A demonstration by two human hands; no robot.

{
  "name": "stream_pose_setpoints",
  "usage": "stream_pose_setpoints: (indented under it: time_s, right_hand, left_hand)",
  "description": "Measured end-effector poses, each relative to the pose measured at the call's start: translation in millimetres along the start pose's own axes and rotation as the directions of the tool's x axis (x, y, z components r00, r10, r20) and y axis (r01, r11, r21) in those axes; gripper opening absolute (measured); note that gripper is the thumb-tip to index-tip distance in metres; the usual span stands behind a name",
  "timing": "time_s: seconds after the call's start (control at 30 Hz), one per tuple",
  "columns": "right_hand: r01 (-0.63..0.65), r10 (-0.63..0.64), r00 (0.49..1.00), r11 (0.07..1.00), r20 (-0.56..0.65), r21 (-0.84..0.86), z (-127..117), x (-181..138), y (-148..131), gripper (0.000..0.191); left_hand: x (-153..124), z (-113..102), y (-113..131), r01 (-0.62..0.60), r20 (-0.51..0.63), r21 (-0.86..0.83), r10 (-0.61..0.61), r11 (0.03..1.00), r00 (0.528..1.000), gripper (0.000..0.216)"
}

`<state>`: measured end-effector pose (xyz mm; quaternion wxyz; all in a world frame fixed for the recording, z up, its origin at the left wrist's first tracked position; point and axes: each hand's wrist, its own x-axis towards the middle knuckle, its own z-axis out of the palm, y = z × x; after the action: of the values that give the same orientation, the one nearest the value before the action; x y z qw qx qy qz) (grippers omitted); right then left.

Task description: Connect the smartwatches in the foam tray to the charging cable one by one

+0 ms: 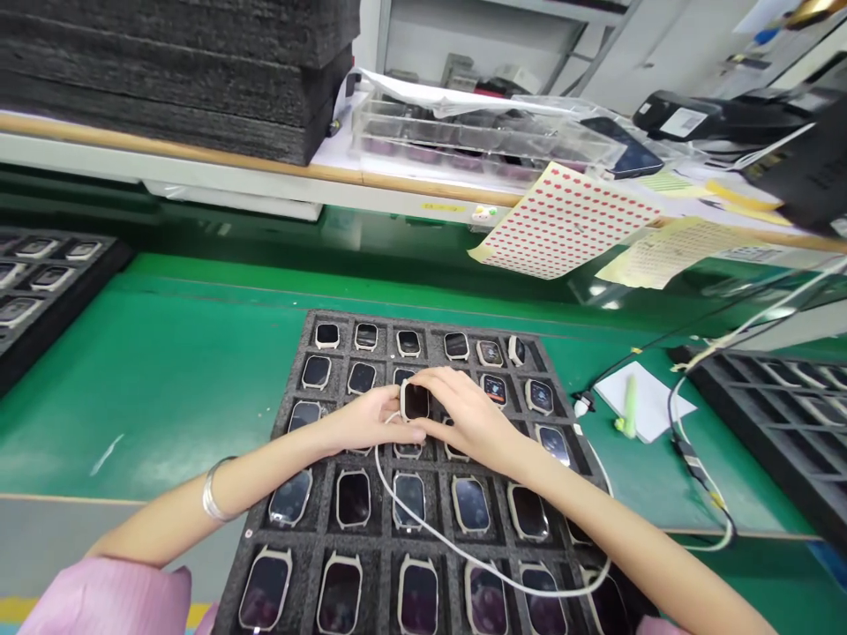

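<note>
Both my hands meet over a black foam tray [291, 414] whose pockets hold several small smartwatch bodies with beige rims. My left hand [367, 422] and my right hand [463, 414] pinch one watch body [416, 401] between their fingers, screen facing up, just above the tray's third row. A thin white cable [423, 527] runs from under that watch, loops across the tray and leaves to the right. A silver bracelet sits on my left wrist [215, 490].
The tray lies on a green belt [165, 370]. Another watch tray [40, 273] is at the left, an empty black foam tray [781, 414] at the right. A white pad with a green pen [628, 406], sticker sheets [562, 225] and stacked foam [172, 62] lie behind.
</note>
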<state>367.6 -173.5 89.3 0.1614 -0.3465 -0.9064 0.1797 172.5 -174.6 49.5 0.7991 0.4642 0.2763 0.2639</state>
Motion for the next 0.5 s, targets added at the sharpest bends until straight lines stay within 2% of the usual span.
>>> stream_pose_setpoints:
  time_s: [0.23, 0.37, 0.5]
  right_hand:
    - [0.029, -0.024, 0.991, 0.999, -0.13, 0.035, 21, -1, 9, 0.036]
    - [0.037, -0.015, 0.979, 0.994, -0.206, 0.105, 26, 0, 9, 0.034]
    - [0.056, -0.029, 0.975, 0.992, -0.221, 0.116, 25, 0, 8, 0.036]
  left_hand:
    - [3, 0, -9, -0.044, -0.134, 0.109, 0.058, 0.993, 0.989, 0.049]
    - [2, 1, -5, -0.033, -0.129, 0.097, 0.045, 0.995, 0.991, 0.046]
    - [1, 2, 0, -0.037, -0.117, 0.102, 0.049, 0.994, 0.992, 0.046]
